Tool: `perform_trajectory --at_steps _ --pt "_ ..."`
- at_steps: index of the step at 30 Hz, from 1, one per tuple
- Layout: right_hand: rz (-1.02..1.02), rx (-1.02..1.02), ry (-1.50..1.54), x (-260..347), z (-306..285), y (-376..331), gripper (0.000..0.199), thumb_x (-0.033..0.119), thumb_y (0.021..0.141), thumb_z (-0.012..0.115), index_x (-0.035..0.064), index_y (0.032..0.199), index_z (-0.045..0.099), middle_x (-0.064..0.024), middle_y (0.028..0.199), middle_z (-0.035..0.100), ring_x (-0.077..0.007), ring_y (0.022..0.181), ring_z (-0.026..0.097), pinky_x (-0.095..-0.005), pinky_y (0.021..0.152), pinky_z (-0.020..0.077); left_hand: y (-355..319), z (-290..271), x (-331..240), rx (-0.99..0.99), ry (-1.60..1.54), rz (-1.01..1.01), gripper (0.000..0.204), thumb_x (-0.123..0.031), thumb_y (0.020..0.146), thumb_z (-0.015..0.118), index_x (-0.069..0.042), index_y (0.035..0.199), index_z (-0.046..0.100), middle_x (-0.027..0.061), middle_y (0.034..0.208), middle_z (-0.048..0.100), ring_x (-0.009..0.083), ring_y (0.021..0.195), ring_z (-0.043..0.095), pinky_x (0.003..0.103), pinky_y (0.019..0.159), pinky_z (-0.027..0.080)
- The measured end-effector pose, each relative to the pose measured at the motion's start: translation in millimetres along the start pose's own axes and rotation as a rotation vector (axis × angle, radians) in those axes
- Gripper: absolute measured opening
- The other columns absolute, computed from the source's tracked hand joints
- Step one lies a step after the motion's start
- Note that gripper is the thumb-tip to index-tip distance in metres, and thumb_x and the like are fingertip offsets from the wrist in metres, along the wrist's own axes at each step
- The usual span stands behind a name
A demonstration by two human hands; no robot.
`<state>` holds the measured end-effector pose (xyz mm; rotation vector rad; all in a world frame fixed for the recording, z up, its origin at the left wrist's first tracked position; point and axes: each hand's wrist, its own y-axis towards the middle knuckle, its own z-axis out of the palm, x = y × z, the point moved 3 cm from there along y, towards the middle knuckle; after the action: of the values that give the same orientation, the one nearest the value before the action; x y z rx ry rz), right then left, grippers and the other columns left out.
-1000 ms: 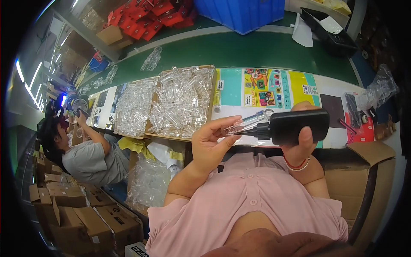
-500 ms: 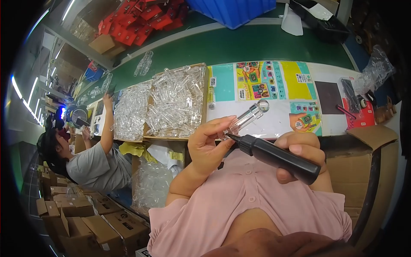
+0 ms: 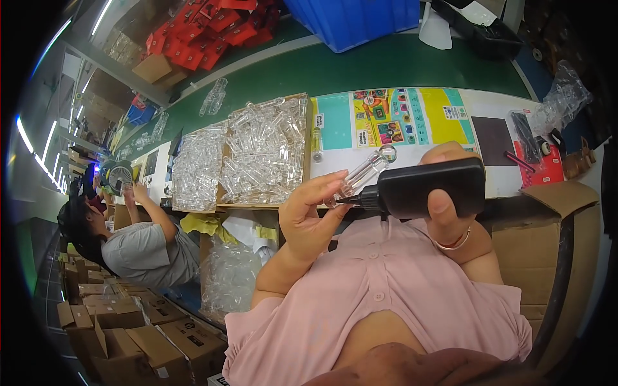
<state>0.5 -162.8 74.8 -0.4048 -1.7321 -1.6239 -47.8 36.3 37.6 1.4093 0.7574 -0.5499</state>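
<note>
Closed around the black bottle, the right hand holds it sideways over the counter's near edge; the left hand pinches a clear tube there. Best steady both, with the nozzle aimed at the tube's held end.

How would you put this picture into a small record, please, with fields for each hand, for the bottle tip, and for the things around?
Left-hand grip: holds a clear tube by its near end, between thumb and fingers
Right-hand grip: holds a black bottle, thumb across its near side
Nozzle: points left, at the tube's near end; touching or not, cannot tell
Beyond left hand: tray heaped with clear parts
Far side: blue bin, pile of red packages
At left: co-worker in grey shirt
</note>
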Motion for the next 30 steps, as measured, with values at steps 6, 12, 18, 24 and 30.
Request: perform_trajectory --at_steps 6,12,18,24,30 --pt "0.051 0.01 0.018 0 1 6 0.032 0.014 0.075 0.063 -0.004 0.098 0.049 -0.0126 0.09 0.053 -0.017 0.078 0.053 -0.0262 0.07 0.0438 0 -6 -5 0.05 0.278 0.078 0.034 0.007 0.067 0.07 0.003 0.099 0.057 0.0226 0.106 0.058 0.0251 0.096 0.058 0.03 0.081 0.047" --pt "-0.093 0.097 -0.108 13 1 6 0.032 0.009 0.073 0.063 -0.0042 0.098 0.049 -0.0141 0.087 0.055 -0.0229 0.075 0.055 -0.031 0.068 0.0446 6 -4 -11 -0.026 0.423 0.13 0.036 0.01 0.061 0.069 0.001 0.096 0.062 0.018 0.099 0.063 0.0226 0.086 0.063 0.027 0.073 0.05" --pt "-0.315 0.262 -0.326 25 9 -4 0.042 0.022 0.075 0.069 0.0058 0.106 0.044 -0.0109 0.087 0.055 -0.0204 0.073 0.056 -0.0292 0.064 0.047 7 -7 -11 -0.02 0.469 0.12 0.038 0.01 0.061 0.068 0.002 0.098 0.062 0.0183 0.098 0.063 0.023 0.085 0.063 0.027 0.072 0.051" --pt "-0.719 0.265 -0.235 23 18 -9 0.028 0.004 0.071 0.061 -0.0079 0.094 0.052 -0.0204 0.088 0.056 -0.0236 0.062 0.057 -0.0287 0.05 0.0459 4 -8 -8 0.003 0.417 -0.006 0.038 0.012 0.063 0.061 0.003 0.099 0.061 0.0177 0.1 0.061 0.0207 0.087 0.061 0.029 0.079 0.048" --pt "-0.631 0.254 -0.18 24 14 -7 0.037 0.016 0.074 0.066 -0.0035 0.099 0.047 -0.0177 0.087 0.054 -0.0216 0.063 0.056 -0.028 0.051 0.0476 4 -12 -9 0.037 0.22 -0.097 0.04 0.011 0.064 0.067 0.003 0.102 0.059 0.0171 0.1 0.061 0.0212 0.093 0.06 0.028 0.08 0.049"
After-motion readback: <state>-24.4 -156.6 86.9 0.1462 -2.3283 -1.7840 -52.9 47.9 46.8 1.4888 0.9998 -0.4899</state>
